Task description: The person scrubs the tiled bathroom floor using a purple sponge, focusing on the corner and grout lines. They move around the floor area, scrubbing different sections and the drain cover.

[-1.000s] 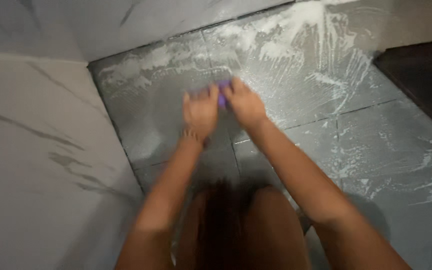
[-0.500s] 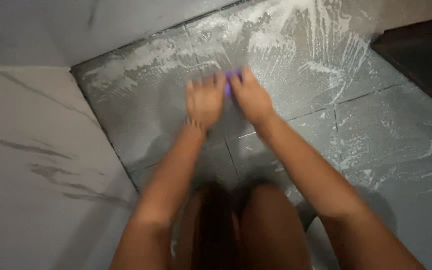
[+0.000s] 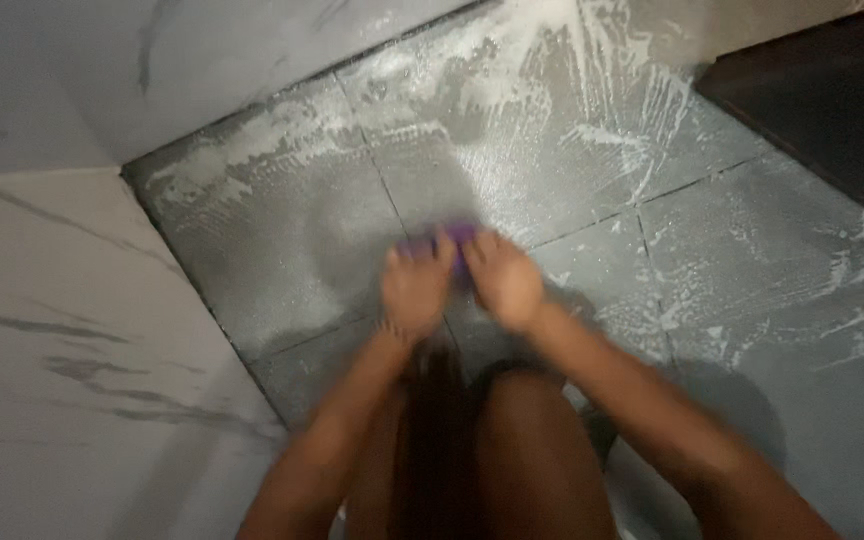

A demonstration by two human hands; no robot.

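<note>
Both my hands press down on a small purple scrubber (image 3: 444,238) against the grey tiled floor (image 3: 282,230). My left hand (image 3: 414,290) covers its left side and my right hand (image 3: 502,280) covers its right side, fingers pointing away from me. Only the scrubber's far purple edge shows past my fingertips. White soapy streaks (image 3: 552,90) spread over the tiles ahead of the hands. My knees (image 3: 512,440) are bent just behind my forearms.
White marble walls (image 3: 62,350) stand at the left and at the back, meeting in a corner. A dark raised surface (image 3: 832,100) sits at the upper right. More foam streaks (image 3: 852,300) lie on the tiles to the right.
Both hands with the scrubber have slid back toward me, off the foamy patch and onto the tile nearer my knees.
</note>
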